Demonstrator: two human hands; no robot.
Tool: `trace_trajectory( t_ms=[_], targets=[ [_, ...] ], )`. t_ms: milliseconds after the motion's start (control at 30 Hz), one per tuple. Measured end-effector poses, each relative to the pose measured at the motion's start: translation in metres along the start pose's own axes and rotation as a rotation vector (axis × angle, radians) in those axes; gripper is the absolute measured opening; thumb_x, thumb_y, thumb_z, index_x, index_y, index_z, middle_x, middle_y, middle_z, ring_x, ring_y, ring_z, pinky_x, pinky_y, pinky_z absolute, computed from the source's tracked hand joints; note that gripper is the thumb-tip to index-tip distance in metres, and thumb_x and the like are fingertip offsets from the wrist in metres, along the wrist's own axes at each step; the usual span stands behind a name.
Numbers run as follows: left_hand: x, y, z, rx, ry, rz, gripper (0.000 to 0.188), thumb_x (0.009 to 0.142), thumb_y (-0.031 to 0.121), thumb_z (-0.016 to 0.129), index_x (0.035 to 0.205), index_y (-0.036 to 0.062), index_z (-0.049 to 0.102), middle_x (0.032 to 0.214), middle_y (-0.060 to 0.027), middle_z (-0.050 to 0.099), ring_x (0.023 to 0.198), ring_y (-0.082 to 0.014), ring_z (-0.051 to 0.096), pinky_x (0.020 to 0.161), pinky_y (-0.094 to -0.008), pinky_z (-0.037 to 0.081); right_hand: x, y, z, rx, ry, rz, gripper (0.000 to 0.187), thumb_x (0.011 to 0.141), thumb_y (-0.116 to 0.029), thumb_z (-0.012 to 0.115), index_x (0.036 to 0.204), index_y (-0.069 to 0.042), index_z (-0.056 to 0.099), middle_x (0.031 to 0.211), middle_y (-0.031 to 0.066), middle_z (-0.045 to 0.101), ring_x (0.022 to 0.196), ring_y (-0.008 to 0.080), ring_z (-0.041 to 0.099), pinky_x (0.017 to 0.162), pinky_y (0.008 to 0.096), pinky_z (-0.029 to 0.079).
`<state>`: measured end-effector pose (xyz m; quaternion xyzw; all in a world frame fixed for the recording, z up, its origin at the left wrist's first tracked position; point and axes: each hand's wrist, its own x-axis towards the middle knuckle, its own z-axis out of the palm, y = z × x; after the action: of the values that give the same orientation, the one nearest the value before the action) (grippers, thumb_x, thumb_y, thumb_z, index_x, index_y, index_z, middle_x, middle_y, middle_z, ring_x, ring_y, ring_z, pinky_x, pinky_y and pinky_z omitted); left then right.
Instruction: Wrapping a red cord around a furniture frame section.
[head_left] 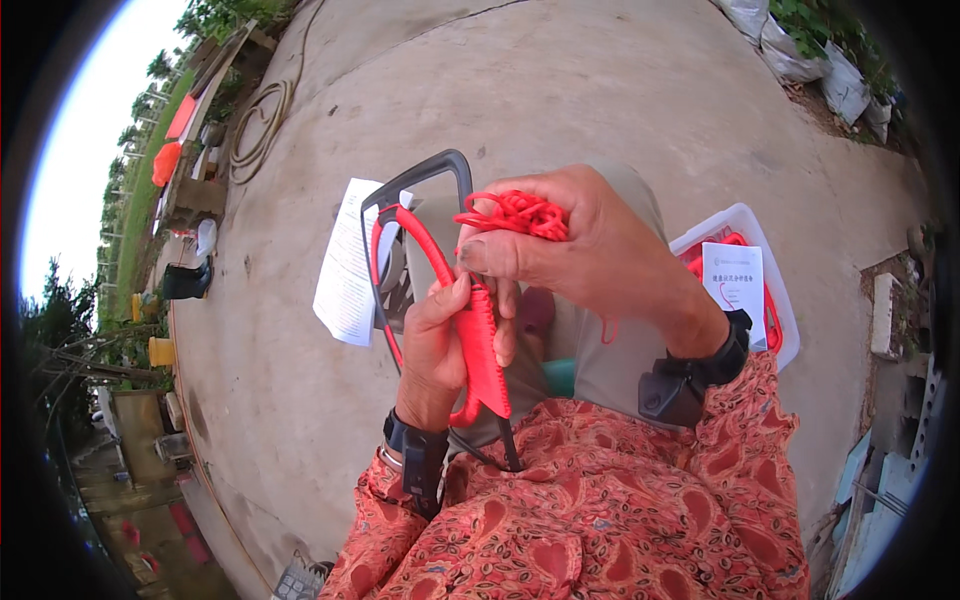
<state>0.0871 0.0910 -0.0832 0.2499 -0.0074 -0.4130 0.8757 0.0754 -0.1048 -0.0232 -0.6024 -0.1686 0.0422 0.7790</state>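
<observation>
My left hand (430, 345) is closed around a black looped frame (457, 168), its thumb on a part tightly wrapped in red cord (484, 355). Curved red-covered strips run along the frame. A loose bundle of red cord (525, 216) is gripped in my right hand (600, 245), between thumb and fingers, just above the wrapped part. The two hands are close together over my lap. The frame's lower end rests near my patterned shirt. Some fingers of my right hand are hidden behind the bundle and the wrapped part.
A printed sheet (345, 270) lies left of my knees. To my right stands a white plastic box (787, 312) holding red items, with a white booklet (735, 285) on it. A coiled hose (258, 135), dark boots (187, 280) and white sacks (845, 85) edge the concrete ground.
</observation>
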Motion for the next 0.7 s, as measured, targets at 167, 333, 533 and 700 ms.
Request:
trace_trajectory(
  t_ms=[167, 333, 533, 700],
  targets=[
    [-0.011, 0.001, -0.005, -0.051, -0.088, 0.048, 0.029, 0.094, 0.026, 0.056, 0.092, -0.0021, 0.046, 0.085, -0.023, 0.053, 0.054, -0.0346, 0.059, 0.046, -0.0445, 0.055, 0.013, -0.014, 0.009, 0.061, -0.091, 0.054, 0.017, 0.092, -0.014, 0.062, 0.085, 0.002, 0.062, 0.067, 0.0008, 0.061, 0.054, 0.0062, 0.059, 0.05, 0.0222, 0.048],
    [-0.018, 0.002, -0.006, -0.119, -0.134, 0.059, 0.031, 0.092, 0.024, 0.06, 0.094, -0.0048, 0.05, 0.081, -0.0233, 0.055, 0.052, -0.0367, 0.06, 0.044, -0.0431, 0.053, 0.015, -0.013, 0.013, -0.008, -0.125, 0.069, 0.02, 0.088, -0.018, 0.069, 0.088, 0.002, 0.068, 0.072, -0.0059, 0.06, 0.069, 0.0012, 0.05, 0.06, 0.0203, 0.042],
    [-0.022, 0.003, -0.012, -0.128, -0.171, 0.056, 0.029, 0.091, 0.023, 0.06, 0.093, -0.0045, 0.049, 0.082, -0.0247, 0.054, 0.051, -0.038, 0.059, 0.044, -0.0446, 0.054, 0.018, -0.013, 0.022, 0.057, -0.16, 0.099, 0.02, 0.087, -0.017, 0.07, 0.088, 0.003, 0.068, 0.07, -0.0032, 0.06, 0.07, 0.0022, 0.051, 0.062, 0.021, 0.043],
    [-0.029, 0.01, -0.01, -0.123, -0.21, 0.151, 0.029, 0.09, 0.023, 0.06, 0.094, -0.0037, 0.049, 0.081, -0.0243, 0.054, 0.051, -0.0379, 0.059, 0.043, -0.0447, 0.053, 0.025, -0.006, 0.025, -0.031, -0.176, -0.051, 0.02, 0.089, -0.016, 0.067, 0.09, 0.004, 0.065, 0.071, 0.0016, 0.064, 0.063, 0.0062, 0.059, 0.057, 0.0224, 0.047]
  ],
)
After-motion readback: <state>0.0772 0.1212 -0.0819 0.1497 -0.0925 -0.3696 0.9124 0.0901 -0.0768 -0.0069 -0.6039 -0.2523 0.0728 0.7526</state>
